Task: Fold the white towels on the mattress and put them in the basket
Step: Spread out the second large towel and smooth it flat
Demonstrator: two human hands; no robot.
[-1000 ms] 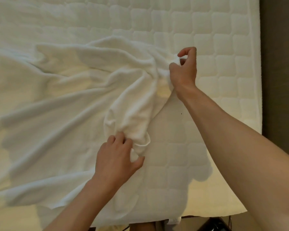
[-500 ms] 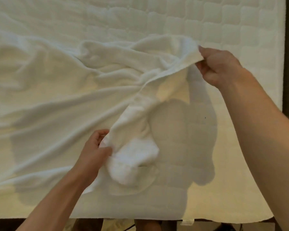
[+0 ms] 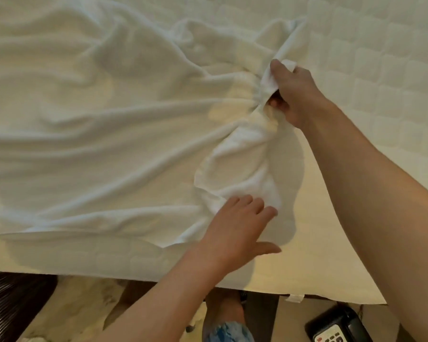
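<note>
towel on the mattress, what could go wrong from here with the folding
1. The right hand grips a bunched wad of the white towel, not a clean corner, so the fold may come out skewed.
2. The left hand only presses flat on it; a hard pull could slide the towel over the near edge of the mattress.

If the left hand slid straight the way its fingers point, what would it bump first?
Most likely the bunched-up fold of the white towel, right ahead of the left hand. Its fingertips may even be touching it; depth is hard to tell.
</note>
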